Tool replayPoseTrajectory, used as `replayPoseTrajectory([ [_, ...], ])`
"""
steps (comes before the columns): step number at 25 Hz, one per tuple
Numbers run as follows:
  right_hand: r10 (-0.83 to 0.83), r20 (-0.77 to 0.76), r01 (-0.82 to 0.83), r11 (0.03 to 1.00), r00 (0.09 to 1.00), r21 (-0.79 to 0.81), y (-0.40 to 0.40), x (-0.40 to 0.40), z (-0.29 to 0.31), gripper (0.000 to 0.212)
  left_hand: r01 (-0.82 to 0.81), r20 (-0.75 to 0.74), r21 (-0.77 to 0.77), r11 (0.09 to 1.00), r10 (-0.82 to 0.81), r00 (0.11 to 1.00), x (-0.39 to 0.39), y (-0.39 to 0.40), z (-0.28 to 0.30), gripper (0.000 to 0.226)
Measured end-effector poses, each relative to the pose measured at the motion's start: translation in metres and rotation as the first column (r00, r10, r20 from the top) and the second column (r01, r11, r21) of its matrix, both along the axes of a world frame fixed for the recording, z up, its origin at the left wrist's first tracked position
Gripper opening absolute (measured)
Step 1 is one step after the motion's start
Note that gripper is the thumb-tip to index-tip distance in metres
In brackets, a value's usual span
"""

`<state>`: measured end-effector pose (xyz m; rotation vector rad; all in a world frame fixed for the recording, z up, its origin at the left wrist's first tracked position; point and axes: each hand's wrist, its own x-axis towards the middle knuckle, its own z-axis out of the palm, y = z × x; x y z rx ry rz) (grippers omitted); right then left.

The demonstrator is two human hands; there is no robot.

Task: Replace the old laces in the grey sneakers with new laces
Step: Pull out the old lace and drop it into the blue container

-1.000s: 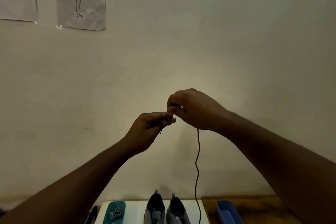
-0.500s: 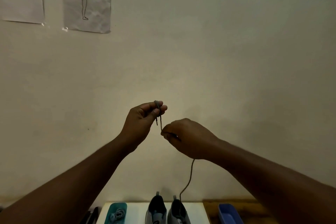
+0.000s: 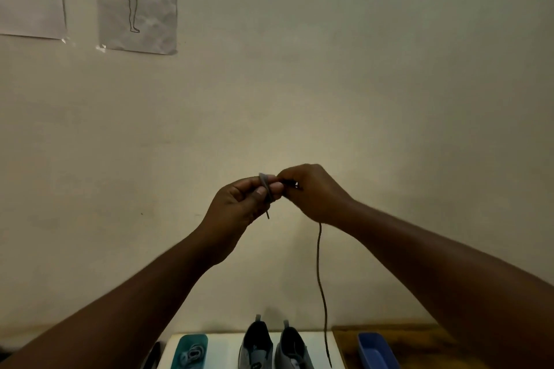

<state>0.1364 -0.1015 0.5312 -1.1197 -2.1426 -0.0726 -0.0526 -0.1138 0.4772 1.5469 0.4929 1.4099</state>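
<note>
Dark thin shoelace (image 3: 320,263) pinched between left hand (image 3: 239,204) and right hand (image 3: 311,192), held high before the wall; its tail hangs beside the grey fabric sneakers (image 3: 274,346) on the white mat (image 3: 221,338).

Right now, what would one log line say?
left hand: pinches folded lace | right hand: pinches lace | grey sneakers: on table

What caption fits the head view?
Both hands, left hand and right hand, hold a dark lace above grey sneakers.
</note>
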Motion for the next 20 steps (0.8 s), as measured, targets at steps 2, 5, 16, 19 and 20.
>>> replayPoseTrajectory([
  [2,-0.025,0.147,0.028,1.000,0.989,-0.013,-0.010,-0.003,-0.025,0.020,-0.092,0.078,-0.016,0.996,0.093,0.993,-0.003,0.005,0.005,0.028],
  [5,-0.042,0.379,0.025,0.998,0.925,0.050,-0.035,-0.012,-0.031,0.018,-0.295,-0.080,0.166,0.941,0.311,0.947,-0.010,0.014,0.003,0.026],
  [16,-0.009,-0.031,0.006,0.997,0.999,-0.080,0.006,0.001,-0.011,0.013,0.099,-0.056,-0.034,0.995,-0.100,0.993,-0.002,-0.003,-0.011,0.032],
  [19,-0.023,0.084,0.034,0.991,0.996,-0.130,-0.008,0.004,-0.048,0.015,0.018,0.058,-0.066,0.998,-0.014,0.998,-0.005,0.002,-0.004,0.030],
  [20,-0.017,0.164,0.039,0.990,0.986,-0.132,-0.017,0.002,-0.056,0.015,-0.052,0.039,-0.037,0.998,0.054,0.998,-0.006,0.004,-0.003,0.029],
])
